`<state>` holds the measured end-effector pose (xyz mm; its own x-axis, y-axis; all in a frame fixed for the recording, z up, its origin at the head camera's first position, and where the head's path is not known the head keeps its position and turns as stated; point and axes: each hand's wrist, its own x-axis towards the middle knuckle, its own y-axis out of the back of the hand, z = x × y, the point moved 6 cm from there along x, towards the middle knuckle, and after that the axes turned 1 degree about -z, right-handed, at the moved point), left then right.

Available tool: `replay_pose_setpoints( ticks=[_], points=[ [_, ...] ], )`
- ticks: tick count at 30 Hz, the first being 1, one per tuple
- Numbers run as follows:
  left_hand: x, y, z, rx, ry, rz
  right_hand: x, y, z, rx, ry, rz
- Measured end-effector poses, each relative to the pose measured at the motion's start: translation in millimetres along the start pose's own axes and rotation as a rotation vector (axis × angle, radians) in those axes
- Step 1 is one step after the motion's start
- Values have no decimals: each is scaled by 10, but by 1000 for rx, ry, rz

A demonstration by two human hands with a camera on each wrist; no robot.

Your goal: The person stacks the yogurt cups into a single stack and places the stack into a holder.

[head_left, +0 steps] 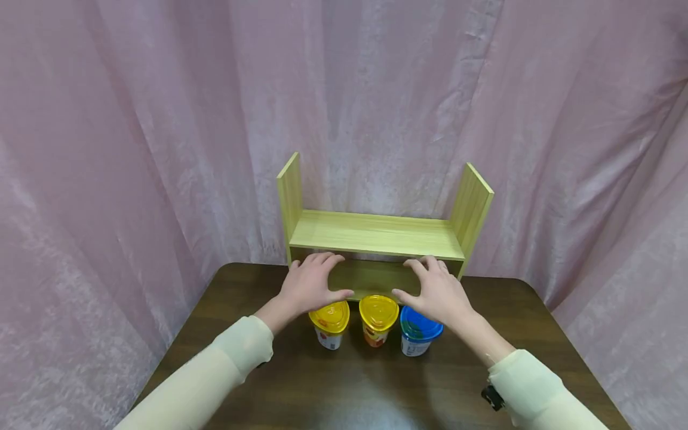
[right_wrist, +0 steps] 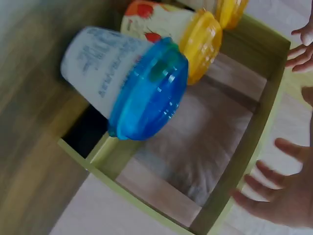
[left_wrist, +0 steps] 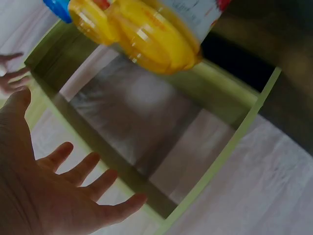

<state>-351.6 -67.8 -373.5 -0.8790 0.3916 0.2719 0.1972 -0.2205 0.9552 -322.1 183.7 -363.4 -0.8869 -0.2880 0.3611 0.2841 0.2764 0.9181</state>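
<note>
Three cups [head_left: 376,325] sit nearest me, row running 9-to-3; my left hand [head_left: 310,285] and right hand [head_left: 436,291] hover spread, grasping nothing, shelf [head_left: 376,234] at 12.

A: What blocks the way into the shelf [head_left: 376,234]?

B: Three cups in a row just in front of its lower opening: left cup [head_left: 329,324], middle cup [head_left: 378,319], blue cup [head_left: 418,330]. They stand close together, with narrow gaps.

A: And the hands?

B: The left hand [head_left: 310,282] and right hand [head_left: 436,289] hover, fingers spread, above the cups, by the front edge of the upper board. Between them the opening shows bare.

A: Above?

B: The upper board is bare, walled by a side panel at each end; curtain [head_left: 161,119] behind. Table [head_left: 344,388] nearer the person is bare.
</note>
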Motion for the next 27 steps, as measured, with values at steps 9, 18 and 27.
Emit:
replay_pose_setpoints(
  ticks=[9,18,27],
  points=[
    [-106,-279,-85,-38,28,-35,-139,-179,10,17,6,14],
    [-155,-453,-122,-74,74,-87,-219,-400,185,39,-53,-30],
    [-240,-660,-192,-157,124,-151,-288,-623,260,63,-98,-103]
  ],
)
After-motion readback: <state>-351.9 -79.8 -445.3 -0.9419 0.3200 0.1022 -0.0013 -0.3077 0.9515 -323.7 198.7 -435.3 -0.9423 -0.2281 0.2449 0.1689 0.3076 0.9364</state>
